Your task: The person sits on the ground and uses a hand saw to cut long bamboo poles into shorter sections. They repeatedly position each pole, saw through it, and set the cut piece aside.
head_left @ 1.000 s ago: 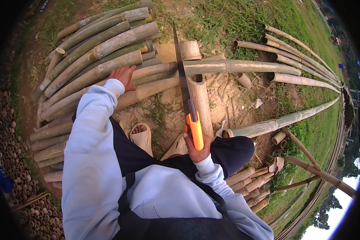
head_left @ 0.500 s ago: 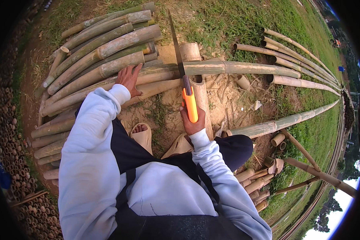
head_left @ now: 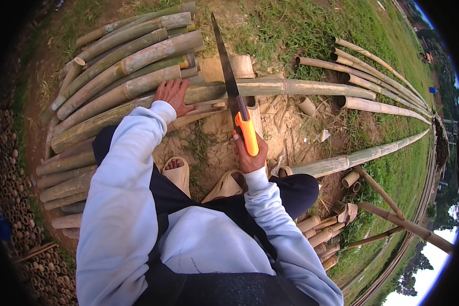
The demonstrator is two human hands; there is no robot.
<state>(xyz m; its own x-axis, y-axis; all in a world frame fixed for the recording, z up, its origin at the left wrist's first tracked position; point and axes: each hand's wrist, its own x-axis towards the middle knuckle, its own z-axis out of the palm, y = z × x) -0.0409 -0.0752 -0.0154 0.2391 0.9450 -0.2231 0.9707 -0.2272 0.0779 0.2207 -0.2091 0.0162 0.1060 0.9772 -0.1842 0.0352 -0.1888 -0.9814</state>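
In my right hand is the orange handle of a handsaw, fingers wrapped round it. Its long dark blade points away from me and crosses a greenish bamboo pole; whether the teeth are in a cut I cannot tell. Left of the blade, my left hand lies on the bamboo with its fingers spread and thumb out to the right. Beneath the pole, near the saw, a bamboo support piece shows in part, with a short upright-looking bamboo section just beyond.
Cut bamboo lengths are stacked at left. Long poles stretch away on the right, and another lies nearer. Short offcuts are heaped at lower right beside a bamboo frame. My sandalled feet are close below.
My left hand has shifted a little to the right along the bamboo. My right hand and the saw have moved slightly right and nearer me, the blade still across the pole.
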